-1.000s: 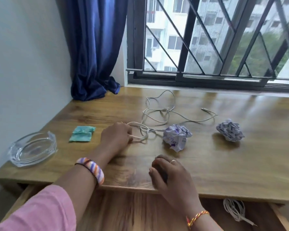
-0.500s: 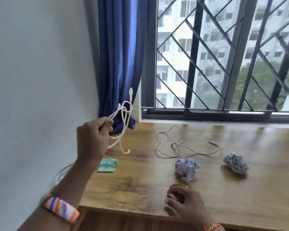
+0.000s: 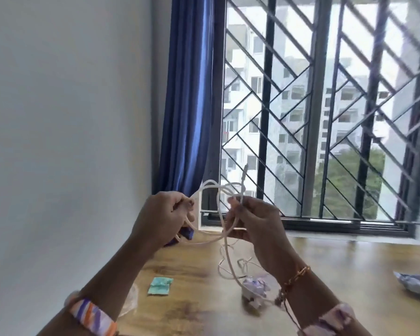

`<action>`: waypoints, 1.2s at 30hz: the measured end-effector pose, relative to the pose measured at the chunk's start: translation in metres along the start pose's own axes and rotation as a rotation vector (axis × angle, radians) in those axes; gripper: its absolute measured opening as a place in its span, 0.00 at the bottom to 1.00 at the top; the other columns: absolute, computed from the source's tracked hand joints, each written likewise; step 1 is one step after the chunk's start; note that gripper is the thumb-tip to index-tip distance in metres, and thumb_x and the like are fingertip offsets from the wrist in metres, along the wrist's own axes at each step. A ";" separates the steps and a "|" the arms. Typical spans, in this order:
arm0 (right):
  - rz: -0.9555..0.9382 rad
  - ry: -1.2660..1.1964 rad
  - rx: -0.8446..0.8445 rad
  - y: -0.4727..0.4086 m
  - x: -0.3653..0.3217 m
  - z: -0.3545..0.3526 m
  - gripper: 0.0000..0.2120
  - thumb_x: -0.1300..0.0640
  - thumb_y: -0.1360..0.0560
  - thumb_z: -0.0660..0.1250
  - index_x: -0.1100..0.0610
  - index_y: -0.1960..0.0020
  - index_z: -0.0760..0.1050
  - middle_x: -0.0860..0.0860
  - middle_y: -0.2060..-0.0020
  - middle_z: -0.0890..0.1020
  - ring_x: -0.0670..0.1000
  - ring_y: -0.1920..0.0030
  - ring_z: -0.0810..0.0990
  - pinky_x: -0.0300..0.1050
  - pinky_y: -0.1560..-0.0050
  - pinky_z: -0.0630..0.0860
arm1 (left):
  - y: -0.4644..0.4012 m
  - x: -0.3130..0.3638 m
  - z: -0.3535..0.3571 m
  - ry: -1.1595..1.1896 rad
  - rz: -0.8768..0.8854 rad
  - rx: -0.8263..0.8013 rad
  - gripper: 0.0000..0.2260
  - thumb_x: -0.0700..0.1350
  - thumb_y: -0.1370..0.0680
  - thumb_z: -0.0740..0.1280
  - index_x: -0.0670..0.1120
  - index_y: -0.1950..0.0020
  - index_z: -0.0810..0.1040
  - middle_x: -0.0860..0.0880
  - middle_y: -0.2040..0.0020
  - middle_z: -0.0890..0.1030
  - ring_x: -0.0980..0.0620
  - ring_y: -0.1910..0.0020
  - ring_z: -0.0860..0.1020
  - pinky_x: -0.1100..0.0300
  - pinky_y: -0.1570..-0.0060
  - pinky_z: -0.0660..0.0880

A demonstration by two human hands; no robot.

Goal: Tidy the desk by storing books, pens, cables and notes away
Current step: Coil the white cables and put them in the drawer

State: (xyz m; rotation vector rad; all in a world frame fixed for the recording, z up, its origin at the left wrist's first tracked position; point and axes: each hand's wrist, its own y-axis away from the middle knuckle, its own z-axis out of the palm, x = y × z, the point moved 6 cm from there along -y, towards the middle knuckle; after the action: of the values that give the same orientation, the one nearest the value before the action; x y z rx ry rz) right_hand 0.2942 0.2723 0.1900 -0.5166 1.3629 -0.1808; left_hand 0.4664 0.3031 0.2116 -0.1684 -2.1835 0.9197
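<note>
Both hands hold a white cable [image 3: 218, 214] up above the surface [image 3: 325, 263]: the left hand [image 3: 163, 217] and the right hand [image 3: 255, 219] each pinch its loops. Left to clear, it seems: another cable [image 3: 224, 265], two crumpled papers [image 3: 254, 288] [image 3: 412, 282] and a green packet [image 3: 160, 285].

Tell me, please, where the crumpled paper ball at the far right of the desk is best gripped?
Take the crumpled paper ball from above, fingers closing on its left and right flanks. It lies low and flattish on the desk with open wood all round, so nothing blocks a top approach.
</note>
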 end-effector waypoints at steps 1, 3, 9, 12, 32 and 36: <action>0.005 0.022 -0.010 0.003 -0.008 -0.001 0.07 0.61 0.24 0.64 0.61 0.58 0.78 0.57 0.67 0.80 0.52 0.69 0.80 0.46 0.66 0.81 | 0.001 0.001 -0.006 -0.031 -0.007 0.002 0.11 0.44 0.23 0.65 0.52 0.66 0.78 0.55 0.71 0.82 0.59 0.71 0.81 0.56 0.60 0.81; 0.024 0.043 -0.001 0.008 -0.021 -0.006 0.06 0.62 0.24 0.64 0.60 0.57 0.79 0.58 0.63 0.83 0.54 0.66 0.83 0.47 0.68 0.81 | 0.002 0.004 -0.021 -0.011 -0.033 0.047 0.12 0.43 0.24 0.67 0.52 0.67 0.79 0.53 0.70 0.83 0.59 0.71 0.82 0.59 0.60 0.80; -0.001 0.114 0.088 0.013 -0.059 -0.021 0.07 0.63 0.23 0.64 0.61 0.58 0.79 0.56 0.67 0.82 0.54 0.65 0.83 0.50 0.66 0.81 | 0.011 0.011 -0.034 0.178 -0.203 0.149 0.09 0.38 0.26 0.68 0.43 0.66 0.83 0.48 0.72 0.83 0.51 0.71 0.83 0.61 0.67 0.80; -0.013 0.048 0.116 0.017 -0.077 -0.020 0.09 0.65 0.23 0.61 0.63 0.60 0.77 0.55 0.74 0.75 0.53 0.72 0.80 0.52 0.65 0.80 | 0.018 0.020 -0.016 0.172 -0.282 -0.063 0.09 0.39 0.28 0.67 0.38 0.66 0.82 0.45 0.71 0.83 0.50 0.74 0.79 0.60 0.71 0.77; -0.056 -0.044 0.294 0.036 -0.161 -0.100 0.09 0.65 0.22 0.59 0.59 0.56 0.76 0.49 0.79 0.67 0.46 0.80 0.68 0.45 0.71 0.79 | 0.004 0.118 -0.043 0.522 -0.083 0.165 0.07 0.37 0.30 0.72 0.35 0.56 0.79 0.41 0.66 0.83 0.52 0.75 0.81 0.60 0.75 0.79; 0.058 -0.278 0.364 0.038 -0.144 -0.134 0.07 0.61 0.22 0.60 0.59 0.58 0.74 0.52 0.71 0.75 0.51 0.73 0.78 0.46 0.73 0.78 | 0.014 0.099 -0.026 0.818 -0.265 -0.052 0.12 0.39 0.27 0.70 0.33 0.49 0.78 0.46 0.70 0.82 0.53 0.74 0.81 0.62 0.74 0.78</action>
State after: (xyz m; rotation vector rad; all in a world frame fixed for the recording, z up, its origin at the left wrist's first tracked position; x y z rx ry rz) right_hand 0.1284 0.3322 0.2844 -0.1873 1.0418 -0.2919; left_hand 0.4118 0.3661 0.2727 -0.2256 -1.4228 0.5100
